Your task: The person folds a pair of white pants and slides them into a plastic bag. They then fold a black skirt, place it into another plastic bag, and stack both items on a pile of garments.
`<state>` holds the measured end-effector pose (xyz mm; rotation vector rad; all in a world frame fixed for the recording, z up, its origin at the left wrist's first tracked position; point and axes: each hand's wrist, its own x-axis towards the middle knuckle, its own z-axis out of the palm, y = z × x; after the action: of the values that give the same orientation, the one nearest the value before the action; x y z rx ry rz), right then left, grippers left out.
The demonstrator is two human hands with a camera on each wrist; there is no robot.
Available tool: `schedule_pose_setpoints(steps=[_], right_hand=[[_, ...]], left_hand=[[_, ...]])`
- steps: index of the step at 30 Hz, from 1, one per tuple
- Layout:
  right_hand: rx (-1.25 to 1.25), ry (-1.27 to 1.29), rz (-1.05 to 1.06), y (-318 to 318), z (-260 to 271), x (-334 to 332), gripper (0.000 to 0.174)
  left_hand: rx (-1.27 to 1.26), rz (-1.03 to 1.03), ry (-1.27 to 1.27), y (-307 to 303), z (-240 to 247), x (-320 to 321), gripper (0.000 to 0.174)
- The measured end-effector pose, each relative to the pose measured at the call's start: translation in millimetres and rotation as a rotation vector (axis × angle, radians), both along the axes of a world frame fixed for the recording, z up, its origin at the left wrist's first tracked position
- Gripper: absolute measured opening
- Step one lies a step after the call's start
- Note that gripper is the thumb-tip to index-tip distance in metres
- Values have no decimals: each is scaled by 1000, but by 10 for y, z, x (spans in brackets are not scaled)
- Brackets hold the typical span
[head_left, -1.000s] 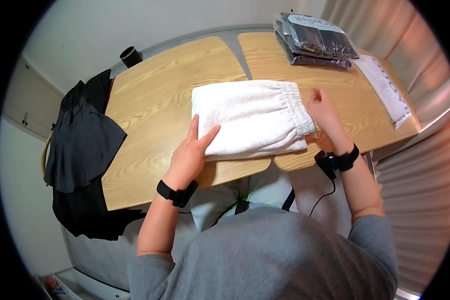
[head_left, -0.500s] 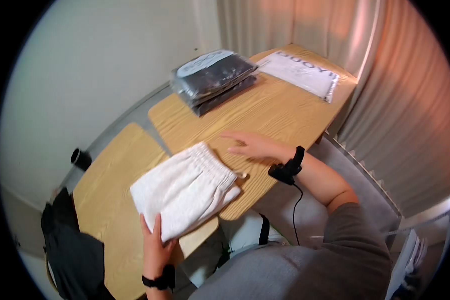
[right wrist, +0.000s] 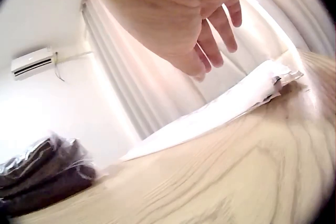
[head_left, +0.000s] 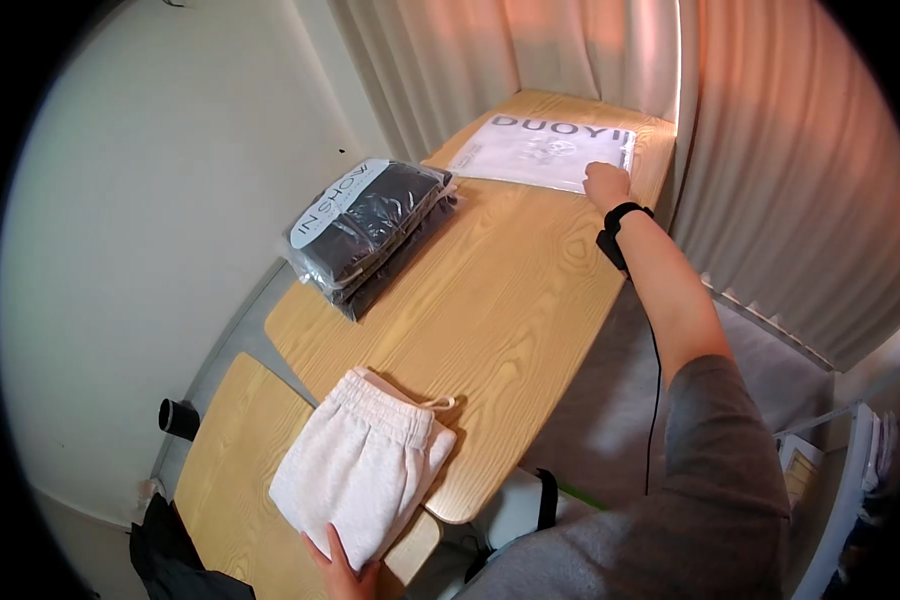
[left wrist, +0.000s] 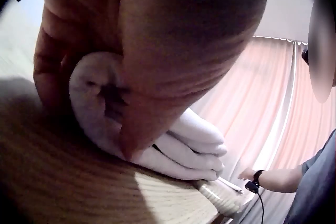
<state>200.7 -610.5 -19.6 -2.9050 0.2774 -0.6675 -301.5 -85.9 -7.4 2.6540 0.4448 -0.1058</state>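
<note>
Folded white pants (head_left: 355, 450) with a gathered elastic waistband and drawstring lie near the table's front in the head view. My left hand (head_left: 342, 570) rests at their lower edge, fingers and thumb spread over the cloth. In the left wrist view, the rolled fold of the pants (left wrist: 86, 95) sits between the thumb and fingers of that hand (left wrist: 152, 40). My right hand (head_left: 607, 184) reaches to the near right corner of a clear, printed plastic bag (head_left: 530, 160). The right wrist view has this hand (right wrist: 194, 19) above the bag (right wrist: 210, 106), fingers loosely extended and holding nothing.
Dark clothes in clear packaging (head_left: 370, 225) are stacked at the table's far left edge. Two wooden tabletops (head_left: 490, 300) meet at a narrow gap. Black clothing (head_left: 175, 555) hangs at the lower left, near a black bin (head_left: 178, 418). A curtain (head_left: 770, 200) borders the right side.
My right hand has moved from beside the waistband to the printed plastic bag. The head view has turned right. The left hand stays at the edge of the pants.
</note>
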Motion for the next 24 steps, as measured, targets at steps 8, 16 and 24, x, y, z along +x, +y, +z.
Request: schedule_pose_setpoints(steps=[8,16,24], right_hand=[[-55,257,-141,-91,-112,280,30],[-30,158,5,-172,-150,299,22],[-145,52,-11,-77,-83,313,18]], left_hand=[[122,-84,-95,74,-160,-9,88],[-214,85,52,-20,27,44,88],[-124,40,-1,-55,33,40,89]])
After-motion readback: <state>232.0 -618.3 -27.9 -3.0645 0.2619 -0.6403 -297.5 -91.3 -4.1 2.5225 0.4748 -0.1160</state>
